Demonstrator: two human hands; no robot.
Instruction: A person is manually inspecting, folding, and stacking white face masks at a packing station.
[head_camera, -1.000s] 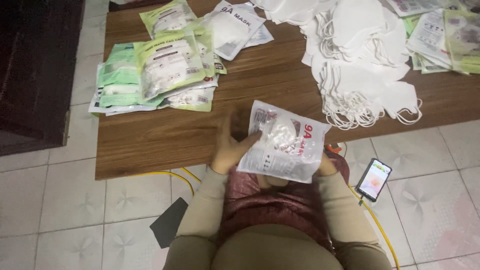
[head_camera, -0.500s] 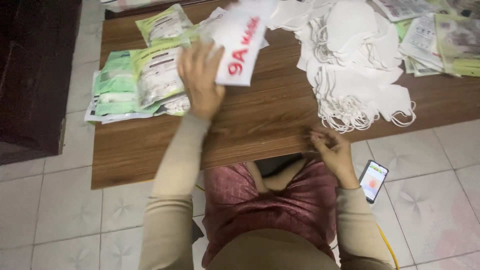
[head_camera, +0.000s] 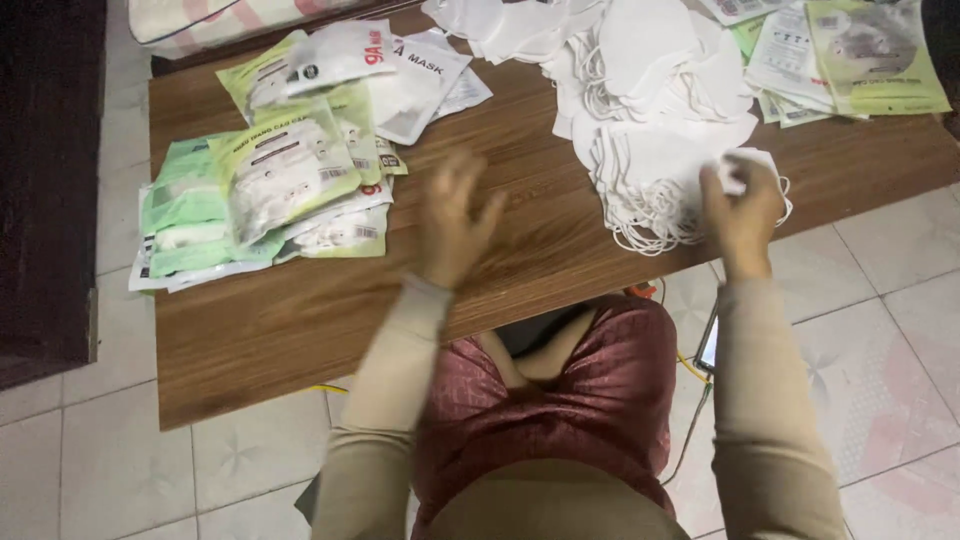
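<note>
Sealed green-and-white mask packets (head_camera: 270, 190) lie stacked at the wooden desk's (head_camera: 300, 320) left side, each holding a folded white mask. The right hand (head_camera: 742, 215) pinches 1 loose white face mask (head_camera: 745, 170) at the edge of the mask heap (head_camera: 650, 110). The left hand (head_camera: 450, 220) hovers blurred above bare desk, its grip released.

From my feed I see a low brown wood-grain desk (head_camera: 300, 330) on a pale grey patterned tile floor (head_camera: 120, 470), with dark wooden furniture (head_camera: 45, 180) along the left edge, dimly lit.
</note>
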